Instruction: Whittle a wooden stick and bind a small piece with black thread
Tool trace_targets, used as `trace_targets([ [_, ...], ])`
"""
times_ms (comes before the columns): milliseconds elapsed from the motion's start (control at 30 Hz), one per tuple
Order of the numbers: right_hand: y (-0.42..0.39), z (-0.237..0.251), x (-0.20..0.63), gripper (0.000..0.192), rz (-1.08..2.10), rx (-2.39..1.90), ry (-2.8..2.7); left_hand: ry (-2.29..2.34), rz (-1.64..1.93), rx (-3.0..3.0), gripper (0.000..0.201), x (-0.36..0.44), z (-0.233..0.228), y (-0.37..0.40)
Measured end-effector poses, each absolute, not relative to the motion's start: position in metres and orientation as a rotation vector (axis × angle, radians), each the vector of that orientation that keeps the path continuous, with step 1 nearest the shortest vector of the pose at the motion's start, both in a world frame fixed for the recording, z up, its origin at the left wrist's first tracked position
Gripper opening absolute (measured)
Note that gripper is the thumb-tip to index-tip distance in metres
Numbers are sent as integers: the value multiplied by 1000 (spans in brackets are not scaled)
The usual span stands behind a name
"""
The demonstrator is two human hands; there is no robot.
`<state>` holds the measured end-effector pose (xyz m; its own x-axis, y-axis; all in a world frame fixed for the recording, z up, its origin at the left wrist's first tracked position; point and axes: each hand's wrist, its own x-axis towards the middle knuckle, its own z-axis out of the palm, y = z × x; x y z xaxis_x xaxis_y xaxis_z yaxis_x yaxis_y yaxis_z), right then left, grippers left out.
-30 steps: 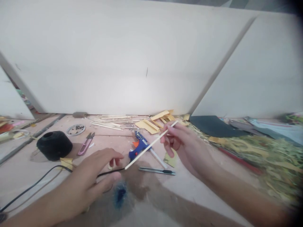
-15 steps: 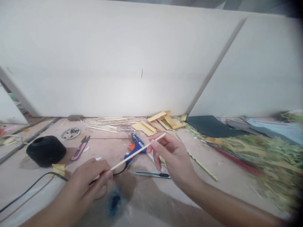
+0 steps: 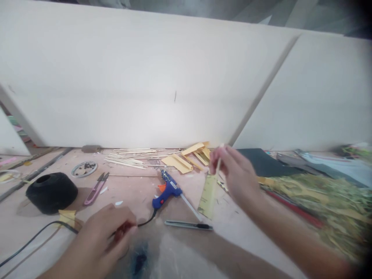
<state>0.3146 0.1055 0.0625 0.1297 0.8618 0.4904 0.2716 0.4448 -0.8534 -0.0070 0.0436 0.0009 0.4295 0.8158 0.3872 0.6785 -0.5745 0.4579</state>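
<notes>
Far left on the desk (image 3: 139, 193): a black spool of thread (image 3: 51, 192), a black cable (image 3: 35, 240) running past it, and a yellow paper scrap (image 3: 67, 217) just beside the spool. Behind these lie a round lid with small dark pieces (image 3: 84, 169) and a pair of purple thread snips (image 3: 94, 188).

Left hand (image 3: 100, 240): low on the desk, fingers curled inward near the cable. Whether anything is gripped cannot be told; the area is blurred.

Centre: a blue hot glue gun (image 3: 165, 190) lying on its side, glue stick projecting rearward. A utility knife (image 3: 188, 225) lies in front of it. Behind, loose thin wooden sticks (image 3: 130, 157) and yellow paper strips (image 3: 188, 155) rest near the white board (image 3: 145, 77).

Right hand (image 3: 235, 174): raised above the desk, fingers pinched on the upper end of a thin wooden stick (image 3: 218, 164). A yellow-green strip (image 3: 208, 195) hangs below the hand, its lower end near the knife.

Far right: dark sheets (image 3: 267, 162) and a heap of dried grass-like material (image 3: 319, 193).
</notes>
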Motion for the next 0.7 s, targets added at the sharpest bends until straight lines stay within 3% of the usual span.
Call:
trace_targets([
  [133,154,76,370,42,65,-1583,-1848,1196,635,2559,19,-1,3,41],
  [333,217,46,381,23,-16,-1716,-2242,1201,514,2578,17,0,4,42],
  [467,234,29,354,45,-117,-1589,-2450,1186,485,2608,15,0,5,44],
  [700,267,20,351,31,-200,-1646,-2688,1142,485,2662,15,2,8,47],
])
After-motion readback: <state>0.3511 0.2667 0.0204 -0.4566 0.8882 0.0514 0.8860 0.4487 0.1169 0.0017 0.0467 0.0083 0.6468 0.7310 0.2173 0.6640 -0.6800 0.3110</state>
